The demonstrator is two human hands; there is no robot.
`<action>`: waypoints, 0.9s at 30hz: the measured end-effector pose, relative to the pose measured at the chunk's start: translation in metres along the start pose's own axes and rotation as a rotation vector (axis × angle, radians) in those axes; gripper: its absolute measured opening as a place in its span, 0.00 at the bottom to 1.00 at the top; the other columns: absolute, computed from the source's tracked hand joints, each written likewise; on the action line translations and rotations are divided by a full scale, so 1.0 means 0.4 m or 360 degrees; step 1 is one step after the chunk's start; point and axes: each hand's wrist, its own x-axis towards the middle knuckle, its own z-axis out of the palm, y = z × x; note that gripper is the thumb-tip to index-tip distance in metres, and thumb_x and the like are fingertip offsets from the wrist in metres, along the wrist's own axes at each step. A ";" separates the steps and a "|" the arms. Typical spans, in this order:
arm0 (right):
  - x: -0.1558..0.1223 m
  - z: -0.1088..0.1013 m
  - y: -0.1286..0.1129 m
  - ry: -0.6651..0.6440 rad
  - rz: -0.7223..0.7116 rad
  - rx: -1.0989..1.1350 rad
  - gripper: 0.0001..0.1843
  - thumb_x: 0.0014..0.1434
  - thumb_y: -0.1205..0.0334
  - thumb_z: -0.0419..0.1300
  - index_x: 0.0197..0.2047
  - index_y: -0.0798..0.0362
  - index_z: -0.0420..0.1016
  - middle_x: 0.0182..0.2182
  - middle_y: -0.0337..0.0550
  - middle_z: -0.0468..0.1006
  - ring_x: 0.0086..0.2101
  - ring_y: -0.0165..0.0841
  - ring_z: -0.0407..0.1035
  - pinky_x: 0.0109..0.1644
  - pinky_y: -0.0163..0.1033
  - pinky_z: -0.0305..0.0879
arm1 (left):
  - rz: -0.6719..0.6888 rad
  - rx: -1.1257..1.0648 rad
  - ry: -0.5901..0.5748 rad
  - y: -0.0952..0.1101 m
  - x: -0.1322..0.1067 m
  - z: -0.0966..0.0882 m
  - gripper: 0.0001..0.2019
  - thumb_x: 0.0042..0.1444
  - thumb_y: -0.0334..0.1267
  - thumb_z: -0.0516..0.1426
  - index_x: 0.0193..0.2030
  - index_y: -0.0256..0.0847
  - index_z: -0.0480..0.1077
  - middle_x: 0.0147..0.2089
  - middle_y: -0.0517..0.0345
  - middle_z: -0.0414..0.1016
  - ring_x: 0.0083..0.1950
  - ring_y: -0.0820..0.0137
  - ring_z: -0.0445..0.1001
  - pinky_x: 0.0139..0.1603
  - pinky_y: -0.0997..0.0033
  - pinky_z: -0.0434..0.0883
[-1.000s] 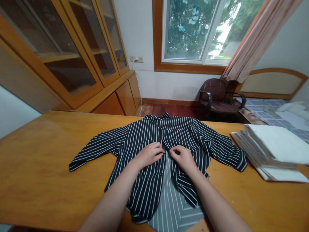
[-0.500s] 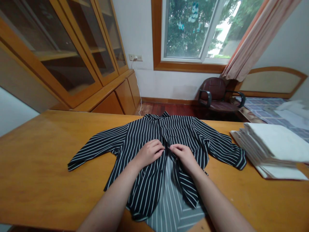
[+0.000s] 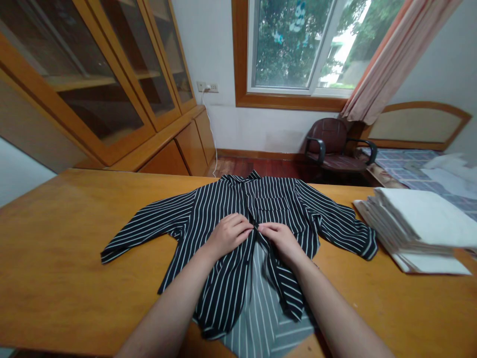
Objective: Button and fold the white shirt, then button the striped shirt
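Note:
A black shirt with white stripes lies face up, collar at the far side and sleeves spread to both sides. Its upper front is together, while the lower front parts and shows the grey striped inside. My left hand pinches the left front edge near mid-chest. Opposite it, my right hand pinches the right front edge, thumb and finger pressed together. The fingertips of both hands nearly meet at the placket. Whether a button is between them is too small to tell.
The shirt is on a wooden table. At the right stands a stack of folded white cloth or paper. Beyond the table are an armchair, a bed, a glass-door cabinet and a window.
The gap between my two hands has narrowed, bringing the shirt's front edges together at mid-chest. The view has shifted slightly.

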 end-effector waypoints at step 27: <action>0.002 0.003 0.004 0.0052 -0.0043 -0.0172 0.15 0.49 0.52 0.68 0.34 0.55 0.85 0.28 0.41 0.81 0.26 0.30 0.65 0.33 0.36 0.60 | 0.0189 0.0184 0.0024 0.009 0.004 -0.007 0.07 0.66 0.34 0.55 0.39 0.39 0.74 0.37 0.56 0.75 0.39 0.69 0.72 0.43 0.67 0.70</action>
